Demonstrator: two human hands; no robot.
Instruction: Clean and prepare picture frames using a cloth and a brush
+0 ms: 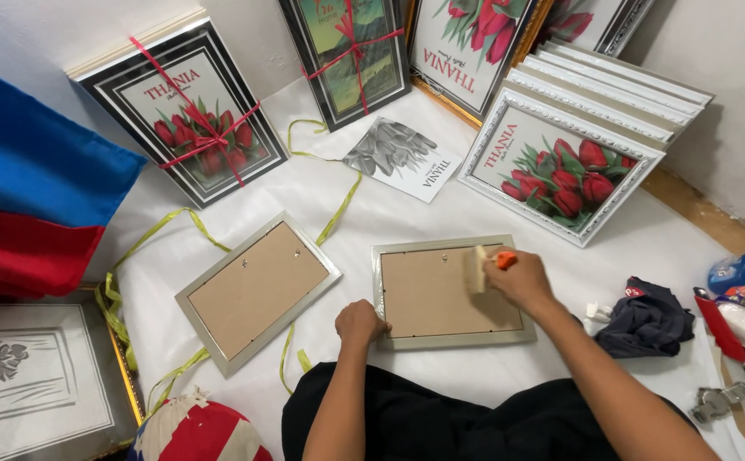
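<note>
Two frames lie face-down on the white sheet; the nearer frame looks light but rigid w/ prob glass inside, so grip by the edges. Left hand is curled, pinning its corner; right hand closed round a small brush on the backing. Other frame just beside, dark cloth to the right.

Right hand presses brush on frame.
</note>
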